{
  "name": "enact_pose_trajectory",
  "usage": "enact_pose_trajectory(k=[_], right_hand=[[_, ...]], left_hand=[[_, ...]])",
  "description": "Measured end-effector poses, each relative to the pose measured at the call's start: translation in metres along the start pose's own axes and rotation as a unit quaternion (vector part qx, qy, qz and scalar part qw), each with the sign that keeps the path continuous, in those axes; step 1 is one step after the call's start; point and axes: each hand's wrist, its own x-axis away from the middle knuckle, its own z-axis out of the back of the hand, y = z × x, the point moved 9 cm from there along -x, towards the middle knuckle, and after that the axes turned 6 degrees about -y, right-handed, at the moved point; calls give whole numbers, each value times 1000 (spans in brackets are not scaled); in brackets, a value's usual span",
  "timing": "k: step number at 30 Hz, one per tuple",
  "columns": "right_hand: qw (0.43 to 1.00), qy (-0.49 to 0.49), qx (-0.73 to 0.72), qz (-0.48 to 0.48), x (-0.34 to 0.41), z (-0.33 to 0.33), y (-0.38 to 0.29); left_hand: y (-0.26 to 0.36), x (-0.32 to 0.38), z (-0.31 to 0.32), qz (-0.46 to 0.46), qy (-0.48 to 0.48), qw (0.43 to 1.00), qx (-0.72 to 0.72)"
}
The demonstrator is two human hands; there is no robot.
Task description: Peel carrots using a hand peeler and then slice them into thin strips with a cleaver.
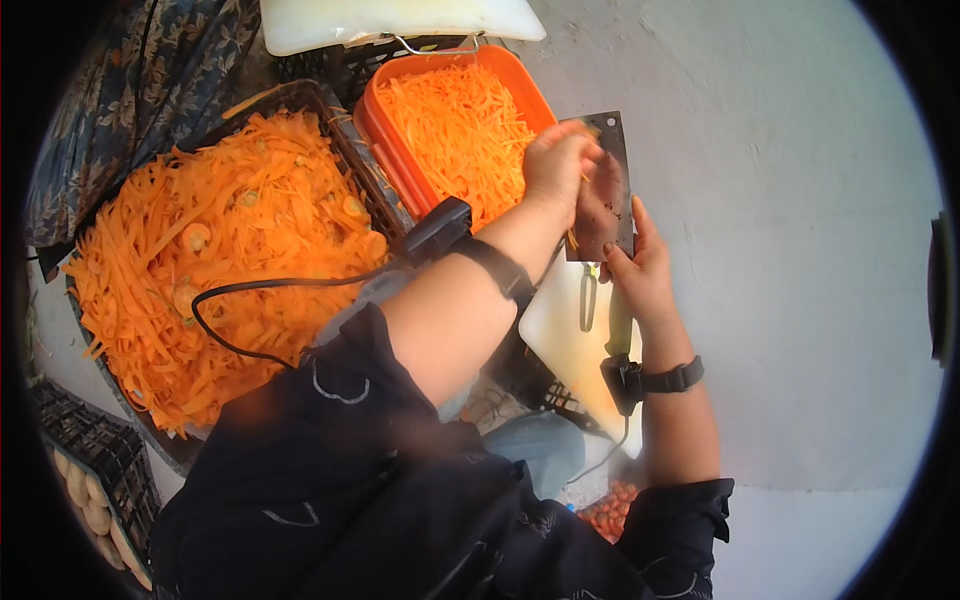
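My right hand (645,274) holds a broad-bladed cleaver (611,195) near the base of its blade, thumb on the flat face. The cleaver's greenish handle (620,322) points down towards my wrist. My left hand (559,165) is bent at the blade's upper left, its fingers blurred against the flat; I cannot tell whether they grip anything. A few carrot shreds (572,238) hang at the blade's left edge. Just left of the blade, partly behind my left hand, is an orange plastic tub (536,90) filled with shredded carrot (457,127).
A crate (349,150) heaped with carrot peelings (225,262) stands left. Below the cleaver a vegetable peeler (588,300) lies on a white cutting board (555,307). Another white board (397,19) is at the top. A black crate (97,435) holds pale vegetables (86,495). Cables trail from both wrist straps.
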Motion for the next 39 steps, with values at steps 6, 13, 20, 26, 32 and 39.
enact_pose_trajectory(k=[6,13,20,26,32,39], right_hand=[[1000,18,2,-14,-3,12,9],[992,38,-123,7,-9,17,10],[986,47,-159,-11,-8,24,-1],[987,20,-158,11,-5,21,1],[989,-10,-149,8,11,17,11],[992,34,-123,-7,25,35,7]], left_hand=[[22,-12,49,-198,214,942,-167],[-21,45,-53,160,-239,952,108],[-45,51,-42,188,-159,959,140],[-29,26,-28,106,-98,981,131],[10,-13,33,-67,111,989,70],[5,12,-14,5,-52,999,-9]])
